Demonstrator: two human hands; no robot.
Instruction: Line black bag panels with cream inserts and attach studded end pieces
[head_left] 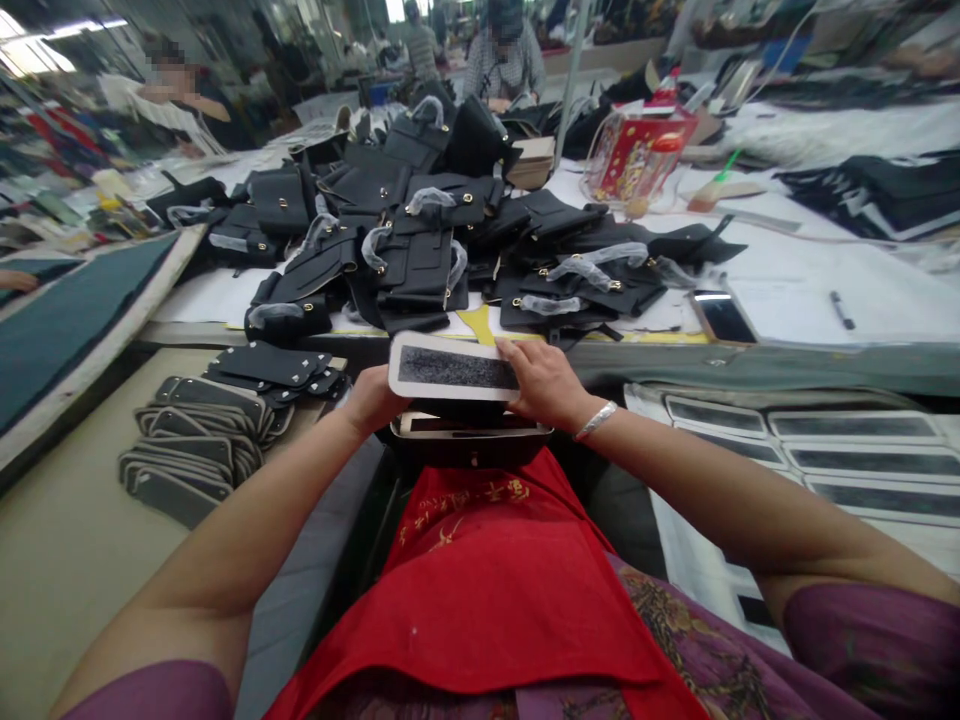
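Between my two hands is a long white-edged panel (455, 368) with rounded corners and a rough dark middle. My left hand (377, 397) is closed on its left end, the fingers mostly hidden behind it. At the other end, my right hand (546, 382) grips the panel with the thumb near and the fingers over the top edge. Just below is a black bag body (480, 452) with a pale rim and a small metal stud, close against my red apron. Whether the panel touches the bag I cannot tell.
Many black bags (420, 255) with plastic-wrapped handles lie heaped on the table ahead. Stacked black pieces (187, 440) sit at my left. White-edged dark panels (862, 460) lie on the right. A phone (724, 317) and a marker (841, 310) rest on the table. Other people work farther back.
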